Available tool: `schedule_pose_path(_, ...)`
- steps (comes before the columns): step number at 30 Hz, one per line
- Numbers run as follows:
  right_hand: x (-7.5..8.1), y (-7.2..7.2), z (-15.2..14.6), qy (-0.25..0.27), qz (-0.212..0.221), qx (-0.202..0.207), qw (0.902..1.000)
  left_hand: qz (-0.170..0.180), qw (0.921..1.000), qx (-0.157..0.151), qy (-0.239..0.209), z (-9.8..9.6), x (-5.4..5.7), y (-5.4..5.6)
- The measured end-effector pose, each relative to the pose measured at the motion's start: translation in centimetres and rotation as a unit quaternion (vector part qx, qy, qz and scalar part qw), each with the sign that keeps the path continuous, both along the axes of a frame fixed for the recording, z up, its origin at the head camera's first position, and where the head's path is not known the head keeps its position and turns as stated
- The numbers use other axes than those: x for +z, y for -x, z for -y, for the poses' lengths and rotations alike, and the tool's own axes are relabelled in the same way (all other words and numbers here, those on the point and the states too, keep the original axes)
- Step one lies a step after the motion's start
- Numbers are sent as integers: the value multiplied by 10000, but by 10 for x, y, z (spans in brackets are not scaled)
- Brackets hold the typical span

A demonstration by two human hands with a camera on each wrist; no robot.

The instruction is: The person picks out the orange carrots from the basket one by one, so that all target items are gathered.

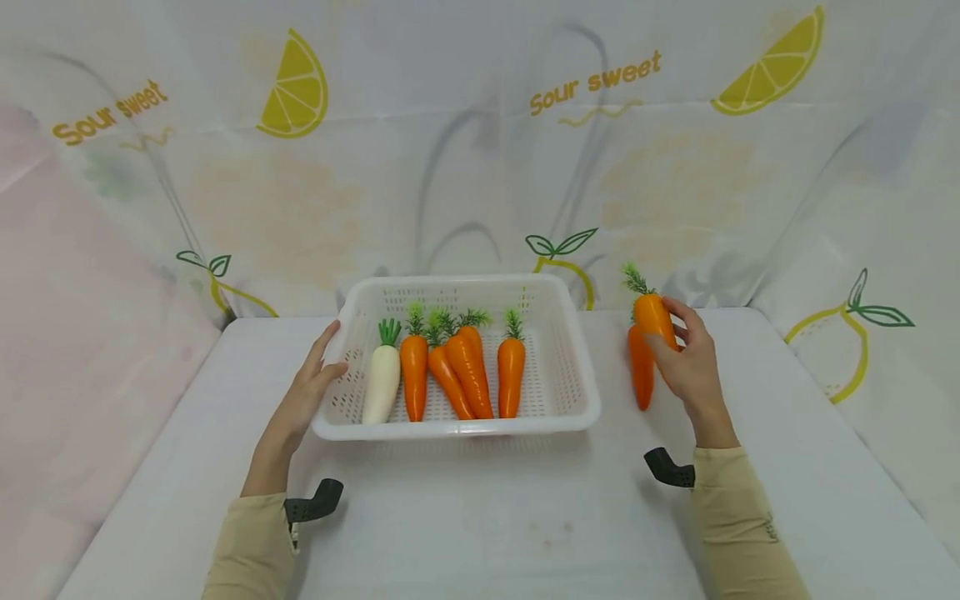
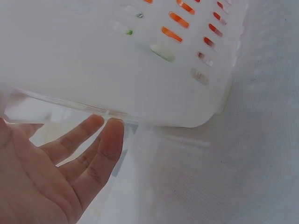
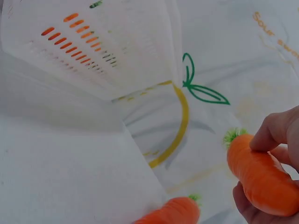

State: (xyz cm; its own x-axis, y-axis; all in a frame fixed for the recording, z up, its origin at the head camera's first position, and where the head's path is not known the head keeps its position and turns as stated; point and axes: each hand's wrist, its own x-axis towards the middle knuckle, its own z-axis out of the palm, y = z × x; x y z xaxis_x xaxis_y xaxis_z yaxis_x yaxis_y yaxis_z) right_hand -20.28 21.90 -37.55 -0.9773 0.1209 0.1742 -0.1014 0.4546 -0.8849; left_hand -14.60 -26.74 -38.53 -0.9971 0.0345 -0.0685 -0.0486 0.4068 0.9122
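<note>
A white basket on the counter holds a white radish and several carrots. The left hand touches its left side, fingers relaxed; the right hand grips a separate carrot to the basket's right.

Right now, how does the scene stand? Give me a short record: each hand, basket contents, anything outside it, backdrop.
Left hand: at the basket's left side
Right hand: holds one carrot, right of the basket
In basket: one white radish at left; several orange carrots, some overlapping, exact count unclear
Outside basket: loose carrot on the table, near the right hand
Backdrop: lemon-print cloth
</note>
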Motion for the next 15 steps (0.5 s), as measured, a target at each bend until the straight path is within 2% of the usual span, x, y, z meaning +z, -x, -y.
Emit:
schedule_pose_path(7,-16,4,-20,-24,153,-347,9993,4,10000,-8,-14,-1,0,-1)
schedule_pose_path(15,-27,11,-34,-39,752,-988,9923,1,10000,-26,-88,0,0,0)
